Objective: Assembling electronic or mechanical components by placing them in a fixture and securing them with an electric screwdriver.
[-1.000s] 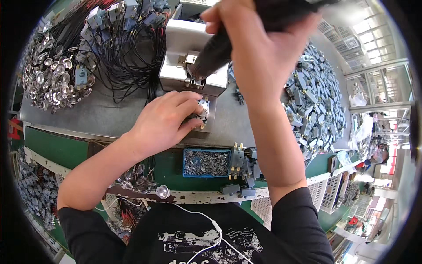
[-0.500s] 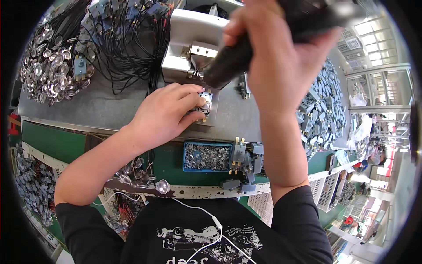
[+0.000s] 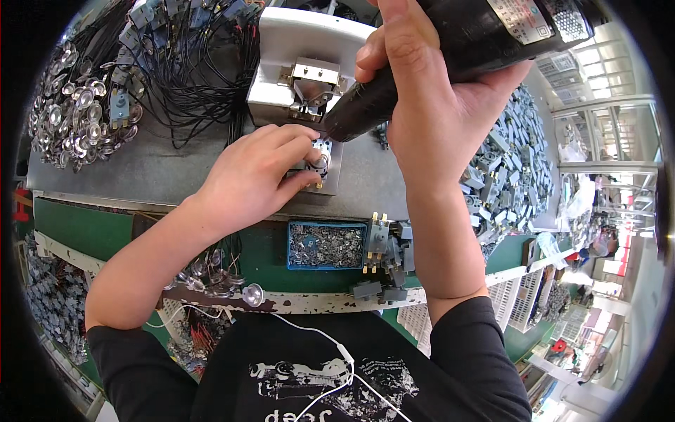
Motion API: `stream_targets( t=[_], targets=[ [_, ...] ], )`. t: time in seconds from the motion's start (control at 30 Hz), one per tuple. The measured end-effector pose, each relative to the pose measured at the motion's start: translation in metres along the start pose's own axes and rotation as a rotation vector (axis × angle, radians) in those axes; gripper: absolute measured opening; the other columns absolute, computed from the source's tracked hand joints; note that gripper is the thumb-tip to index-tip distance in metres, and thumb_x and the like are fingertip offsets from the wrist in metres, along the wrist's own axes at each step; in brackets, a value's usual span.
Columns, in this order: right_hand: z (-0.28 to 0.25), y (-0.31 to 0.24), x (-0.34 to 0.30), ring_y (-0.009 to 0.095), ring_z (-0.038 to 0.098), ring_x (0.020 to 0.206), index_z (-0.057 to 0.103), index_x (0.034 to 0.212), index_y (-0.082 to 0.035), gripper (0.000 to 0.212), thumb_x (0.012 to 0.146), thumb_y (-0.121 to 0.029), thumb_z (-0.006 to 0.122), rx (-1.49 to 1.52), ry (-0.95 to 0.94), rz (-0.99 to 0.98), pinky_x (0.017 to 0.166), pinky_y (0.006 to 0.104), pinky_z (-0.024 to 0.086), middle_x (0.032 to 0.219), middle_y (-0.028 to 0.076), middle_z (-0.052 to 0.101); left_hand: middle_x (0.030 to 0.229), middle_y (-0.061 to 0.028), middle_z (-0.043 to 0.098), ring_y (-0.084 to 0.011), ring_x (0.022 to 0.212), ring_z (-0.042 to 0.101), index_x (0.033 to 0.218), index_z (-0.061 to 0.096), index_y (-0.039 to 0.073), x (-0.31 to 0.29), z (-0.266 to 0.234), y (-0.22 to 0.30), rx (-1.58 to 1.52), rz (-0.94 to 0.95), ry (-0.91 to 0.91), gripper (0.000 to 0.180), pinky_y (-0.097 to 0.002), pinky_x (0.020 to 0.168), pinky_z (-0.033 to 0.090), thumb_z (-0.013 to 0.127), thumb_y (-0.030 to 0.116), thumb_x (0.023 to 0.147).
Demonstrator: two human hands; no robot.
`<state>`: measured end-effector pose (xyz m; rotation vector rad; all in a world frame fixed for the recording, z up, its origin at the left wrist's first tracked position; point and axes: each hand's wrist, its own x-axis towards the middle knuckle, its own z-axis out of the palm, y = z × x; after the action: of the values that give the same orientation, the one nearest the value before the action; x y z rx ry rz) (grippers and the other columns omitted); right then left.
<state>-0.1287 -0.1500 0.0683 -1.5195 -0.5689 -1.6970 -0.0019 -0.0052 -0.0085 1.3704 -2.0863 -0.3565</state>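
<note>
My right hand [image 3: 439, 105] is wrapped round a black handheld power tool [image 3: 485, 32] with a cylindrical nose and a label on its body. The nose points down and left, its end right beside the fingers of my left hand [image 3: 260, 165]. Those fingers are curled round a small switch-like part [image 3: 320, 156] with a metal face and brass terminals. That part rests on a metal plate [image 3: 336, 179] in front of a silver fixture [image 3: 264, 84] with a bracket. My left fingers partly cover the part, and the tip of the tool cannot be made out.
A blue tray [image 3: 327, 266] of small metal pieces stands near the front edge, with grey switch parts [image 3: 378, 239] beside it. Shiny metal cups [image 3: 81, 112] and black cables [image 3: 204, 91] lie at left. Grey parts [image 3: 517, 165] are heaped at right.
The view has shifted slightly. The tool was blurred by motion before and is sharper now, its nose still close to my left fingers. My left hand keeps hold of the part.
</note>
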Motion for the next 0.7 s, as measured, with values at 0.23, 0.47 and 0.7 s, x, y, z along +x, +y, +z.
stream_targets(
  t=[0.23, 0.47, 0.7],
  targets=[
    [-0.008, -0.009, -0.009, 0.010, 0.065, 0.069, 0.055, 0.115, 0.002, 0.032, 0.090, 0.007, 0.075, -0.055, -0.098, -0.049, 0.057, 0.0240, 0.054, 0.095, 0.009, 0.070, 0.120, -0.0065, 0.066, -0.0297, 0.099, 0.065, 0.102, 0.063, 0.009, 0.003, -0.001, 0.003, 0.005, -0.001, -0.006, 0.024, -0.0422, 0.085, 0.054, 0.077, 0.021, 0.087],
    [0.034, -0.055, 0.005, 0.010, 0.065, 0.069, 0.060, 0.107, 0.003, 0.024, 0.089, 0.010, 0.074, -0.425, 0.299, 0.831, 0.058, 0.0242, 0.054, 0.092, 0.008, 0.069, 0.121, -0.0069, 0.065, -0.0302, 0.101, 0.065, 0.102, 0.063, 0.009, 0.000, -0.002, 0.001, 0.010, -0.017, -0.026, 0.023, -0.0428, 0.085, 0.054, 0.076, 0.022, 0.088],
    [0.030, -0.042, -0.005, 0.012, 0.066, 0.068, 0.061, 0.107, 0.005, 0.023, 0.089, 0.011, 0.072, -0.353, 0.112, 0.717, 0.057, 0.0240, 0.053, 0.084, 0.009, 0.069, 0.118, -0.0085, 0.064, -0.0325, 0.104, 0.065, 0.104, 0.063, 0.008, 0.000, 0.000, 0.000, -0.037, -0.045, -0.044, 0.024, -0.0447, 0.086, 0.054, 0.075, 0.022, 0.089]
  ],
)
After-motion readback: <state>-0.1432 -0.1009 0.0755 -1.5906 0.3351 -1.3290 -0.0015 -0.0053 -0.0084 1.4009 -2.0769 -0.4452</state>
